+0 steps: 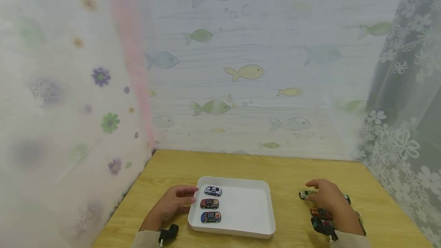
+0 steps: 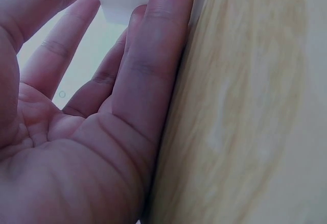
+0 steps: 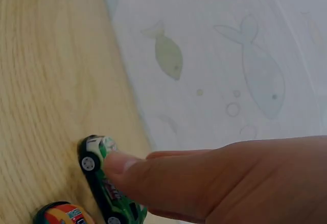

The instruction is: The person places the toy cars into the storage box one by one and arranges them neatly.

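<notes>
A white tray (image 1: pixel 237 232) holds three toy cars in a column along its left side: a white one (image 1: pixel 213 191), a red-and-black one (image 1: pixel 209 203) and a blue one (image 1: pixel 211 217). My left hand (image 1: pixel 175 202) rests side-down on the table by the tray's left wall, fingers loosely bent and the palm bare. On the right, my right hand (image 1: pixel 329 196) reaches over a group of toy cars, thumb and index finger apart. Its thumb (image 3: pixel 122 165) overlaps a green-and-white toy car (image 3: pixel 94 183) in the right wrist view.
Beside the right hand lie an orange-red toy car (image 1: pixel 320 212) and several others, partly hidden under the hand and forearm. The wooden table (image 1: pixel 289 179) ends at a fish-patterned curtain (image 1: pixel 241 133). A flowered curtain (image 1: pixel 82 133) borders the left side.
</notes>
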Action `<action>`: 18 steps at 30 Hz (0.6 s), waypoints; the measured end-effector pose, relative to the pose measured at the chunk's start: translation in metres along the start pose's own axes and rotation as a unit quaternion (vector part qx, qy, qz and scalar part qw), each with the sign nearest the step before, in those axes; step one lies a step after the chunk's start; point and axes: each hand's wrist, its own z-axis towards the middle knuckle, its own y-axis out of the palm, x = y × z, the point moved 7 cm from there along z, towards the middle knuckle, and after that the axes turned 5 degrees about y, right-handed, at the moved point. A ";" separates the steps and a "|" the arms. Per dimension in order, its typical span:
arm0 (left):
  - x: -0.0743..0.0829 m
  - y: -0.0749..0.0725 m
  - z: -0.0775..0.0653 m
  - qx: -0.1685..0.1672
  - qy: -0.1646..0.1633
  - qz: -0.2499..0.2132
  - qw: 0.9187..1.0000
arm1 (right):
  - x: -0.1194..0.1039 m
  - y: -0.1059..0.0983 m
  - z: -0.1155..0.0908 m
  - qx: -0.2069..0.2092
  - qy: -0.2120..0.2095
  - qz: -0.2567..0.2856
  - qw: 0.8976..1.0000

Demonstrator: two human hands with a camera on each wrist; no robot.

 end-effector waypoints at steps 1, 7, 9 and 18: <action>0.000 0.000 0.000 0.001 0.000 0.001 1.000 | 0.001 0.001 0.000 -0.003 0.001 -0.001 1.000; -0.002 0.000 0.001 0.005 0.004 0.001 1.000 | 0.006 0.005 0.002 -0.018 0.008 -0.005 1.000; -0.003 0.000 0.001 0.004 0.006 0.000 1.000 | 0.008 0.005 0.003 -0.017 0.013 -0.008 1.000; -0.003 -0.001 0.002 0.006 0.008 -0.002 1.000 | 0.003 0.006 0.004 0.007 0.022 -0.031 0.999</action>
